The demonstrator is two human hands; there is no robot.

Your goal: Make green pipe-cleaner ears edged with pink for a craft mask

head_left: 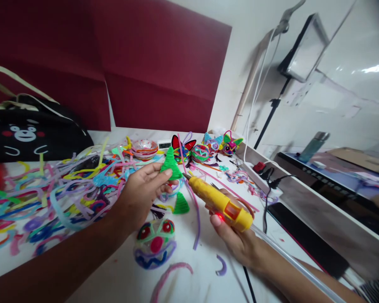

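My left hand [143,191] pinches a green pipe-cleaner cone [171,163] above the white table [189,269]. My right hand [236,235] grips a yellow glue gun [219,203] with a lit red light and a clear glue stick trailing back. Its metal tip points at the base of the held cone, almost touching it. A second green cone [181,204] lies on the table just below. A pipe-cleaner face [154,244] in blue, red and purple lies under my left wrist.
A heap of loose coloured pipe cleaners [50,198] covers the left. Finished animal heads [205,149] stand at the back. A black bear-face bag [28,132] sits far left. A power strip [259,172], cables and a dark tablet [303,235] lie right.
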